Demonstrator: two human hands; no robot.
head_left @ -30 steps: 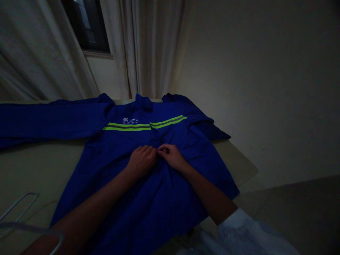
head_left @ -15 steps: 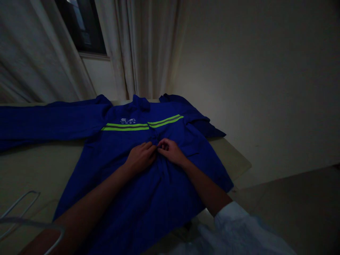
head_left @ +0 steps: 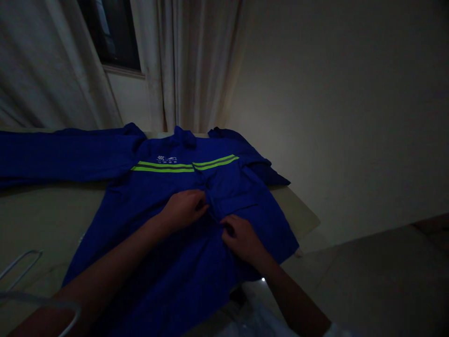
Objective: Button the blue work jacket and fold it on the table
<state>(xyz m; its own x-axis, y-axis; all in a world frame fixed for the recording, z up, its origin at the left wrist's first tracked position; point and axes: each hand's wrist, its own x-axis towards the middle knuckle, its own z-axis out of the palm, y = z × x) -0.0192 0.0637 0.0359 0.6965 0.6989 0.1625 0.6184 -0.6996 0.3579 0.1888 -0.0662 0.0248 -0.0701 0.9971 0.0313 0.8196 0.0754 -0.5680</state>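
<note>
Both hands, left hand [head_left: 182, 208] and right hand [head_left: 242, 238], pinch the jacket [head_left: 168, 262], collar pointing away.

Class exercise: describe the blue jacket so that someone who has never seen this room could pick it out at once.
Start at the pale table below the curtained window. The blue jacket lies spread across it, front up, both hands on its middle. Two bright yellow-green stripes across the chest set it apart.
</note>
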